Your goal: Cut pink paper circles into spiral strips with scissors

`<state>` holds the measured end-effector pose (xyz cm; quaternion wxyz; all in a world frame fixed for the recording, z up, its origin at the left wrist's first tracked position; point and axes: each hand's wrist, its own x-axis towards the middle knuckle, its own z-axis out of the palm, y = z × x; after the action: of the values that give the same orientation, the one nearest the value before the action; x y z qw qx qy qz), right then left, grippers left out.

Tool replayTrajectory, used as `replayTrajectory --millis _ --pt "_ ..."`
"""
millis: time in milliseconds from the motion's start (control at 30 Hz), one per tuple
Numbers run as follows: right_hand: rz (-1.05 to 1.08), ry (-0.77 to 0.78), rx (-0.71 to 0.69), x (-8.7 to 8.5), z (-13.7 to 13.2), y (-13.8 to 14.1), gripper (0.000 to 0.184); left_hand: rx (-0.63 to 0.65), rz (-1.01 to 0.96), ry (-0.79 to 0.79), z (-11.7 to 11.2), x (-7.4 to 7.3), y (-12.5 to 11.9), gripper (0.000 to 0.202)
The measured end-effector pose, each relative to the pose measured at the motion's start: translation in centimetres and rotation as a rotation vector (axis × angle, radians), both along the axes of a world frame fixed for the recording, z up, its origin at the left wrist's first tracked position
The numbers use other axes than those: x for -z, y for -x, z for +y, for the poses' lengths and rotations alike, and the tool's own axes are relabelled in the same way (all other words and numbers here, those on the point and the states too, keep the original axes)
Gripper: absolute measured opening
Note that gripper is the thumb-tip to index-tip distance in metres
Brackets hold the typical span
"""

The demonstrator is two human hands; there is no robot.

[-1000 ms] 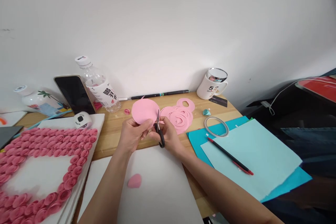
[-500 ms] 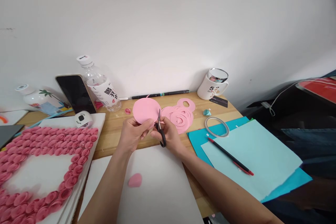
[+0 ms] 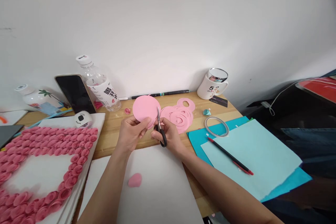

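Observation:
My left hand (image 3: 132, 132) pinches the lower edge of a round piece of pink paper (image 3: 145, 107), held up above the wooden table. In my right hand (image 3: 169, 133) is a pair of scissors (image 3: 162, 135) with black handles. Their blades point upward at the right edge of the pink disc. Just beyond my right hand lie several cut pink paper spirals and rings (image 3: 180, 114). A small pink paper scrap (image 3: 134, 180) rests on the white board (image 3: 157, 182) beneath my forearms.
At left a white board carries rows of pink paper roses (image 3: 70, 181). Behind stand a phone (image 3: 76, 94), a bottle (image 3: 103, 89) and a mug (image 3: 210, 85). On the right lie light blue sheets (image 3: 262, 157), a pen (image 3: 228, 154) and a tape roll (image 3: 216, 127).
The pink disc has tilted to face me more and risen slightly. The scissor blades have shifted a little to the left along its right edge.

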<state>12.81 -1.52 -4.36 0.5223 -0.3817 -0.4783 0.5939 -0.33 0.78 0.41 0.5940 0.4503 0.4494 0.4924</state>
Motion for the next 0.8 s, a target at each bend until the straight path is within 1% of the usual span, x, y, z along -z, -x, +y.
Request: replayTrajectory --millis 200,367,567,800 --pt "0.031 0.011 -0.004 0.31 -0.12 0.33 0.037 0.010 -0.039 0.019 0.00 0.28 0.09 0.026" --pt "0.035 0.016 -0.035 0.32 -0.30 0.81 0.045 0.011 -0.026 0.038 -0.11 0.57 -0.25 0.031" --pt "0.040 -0.064 0.017 0.24 -0.01 0.66 0.053 -0.004 0.054 0.038 -0.11 0.76 -0.38 0.030" --pt "0.027 -0.098 0.008 0.68 0.09 0.57 0.055 0.000 0.076 0.053 -0.08 0.74 -0.37 0.029"
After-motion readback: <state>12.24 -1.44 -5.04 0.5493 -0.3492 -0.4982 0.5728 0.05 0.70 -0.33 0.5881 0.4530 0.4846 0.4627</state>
